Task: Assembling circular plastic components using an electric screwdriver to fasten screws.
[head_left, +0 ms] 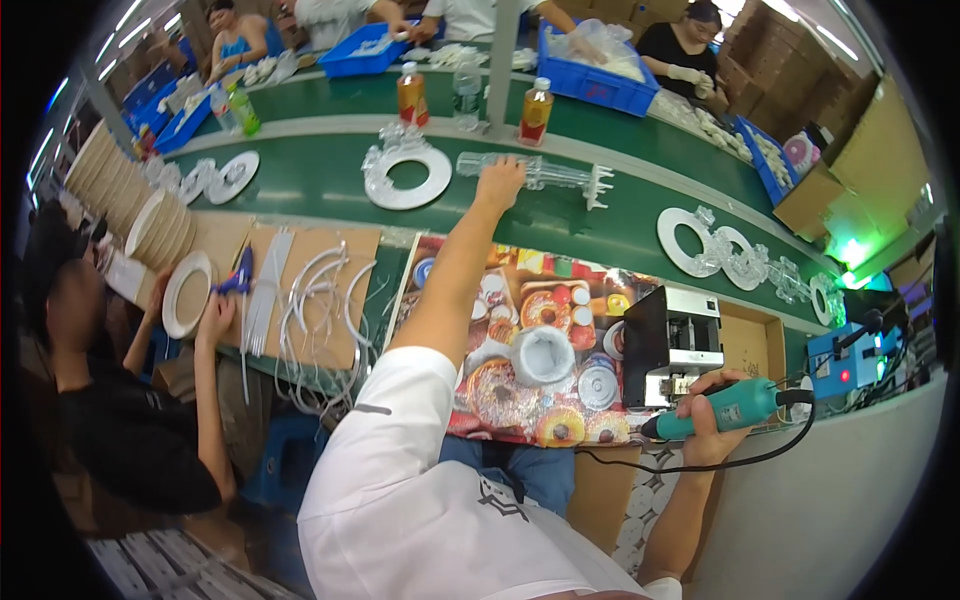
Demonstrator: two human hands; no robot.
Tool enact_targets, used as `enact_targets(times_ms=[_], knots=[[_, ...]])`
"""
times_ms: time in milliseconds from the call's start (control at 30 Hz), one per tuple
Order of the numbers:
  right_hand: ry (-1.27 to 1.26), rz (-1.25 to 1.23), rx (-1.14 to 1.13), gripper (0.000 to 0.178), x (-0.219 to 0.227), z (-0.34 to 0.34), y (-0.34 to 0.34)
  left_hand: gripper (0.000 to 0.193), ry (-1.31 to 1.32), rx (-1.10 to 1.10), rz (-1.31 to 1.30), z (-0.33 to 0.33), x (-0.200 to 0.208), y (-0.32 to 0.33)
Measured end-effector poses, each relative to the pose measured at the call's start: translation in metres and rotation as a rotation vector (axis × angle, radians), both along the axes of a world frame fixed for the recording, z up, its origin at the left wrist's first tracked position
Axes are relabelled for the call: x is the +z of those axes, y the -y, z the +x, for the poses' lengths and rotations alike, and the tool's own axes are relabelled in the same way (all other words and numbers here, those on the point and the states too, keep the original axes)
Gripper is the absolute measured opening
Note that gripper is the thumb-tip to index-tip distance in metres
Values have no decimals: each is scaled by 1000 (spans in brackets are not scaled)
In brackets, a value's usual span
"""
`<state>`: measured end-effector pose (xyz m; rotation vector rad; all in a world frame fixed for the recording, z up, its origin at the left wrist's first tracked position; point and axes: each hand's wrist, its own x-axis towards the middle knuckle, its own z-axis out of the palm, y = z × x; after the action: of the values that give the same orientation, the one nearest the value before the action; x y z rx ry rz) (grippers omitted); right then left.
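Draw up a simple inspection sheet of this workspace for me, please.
Surface: green belt, with a doughnut-print mat in front.
Job's things: clear plastic part lying on the belt; teal tool in hand.
Clutter: white ring with clear pieces near the part; bottle beyond it; black-and-silver device at the mat's right.
Hands: left hand over the clear part, grip unclear; right hand wrapped around the tool.
Cables: black cable curving from the tool.
Surroundings: co-worker at left; others across the belt, near blue bin.
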<state>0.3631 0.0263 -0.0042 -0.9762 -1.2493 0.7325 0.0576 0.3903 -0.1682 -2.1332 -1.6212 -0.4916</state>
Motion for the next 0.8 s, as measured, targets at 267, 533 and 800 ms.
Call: enact_targets(times_ms=[267,533,800], knots=[[-53,45,80,45,2,-2,-1,17,15,-15,-80,-27,82,11],[-61,-14,211,36,0,-3,4,33,-149,308,-351,-89,143,59],[-66,32,190,38,2,11,6,31,115,299,-483,-43,128,184]])
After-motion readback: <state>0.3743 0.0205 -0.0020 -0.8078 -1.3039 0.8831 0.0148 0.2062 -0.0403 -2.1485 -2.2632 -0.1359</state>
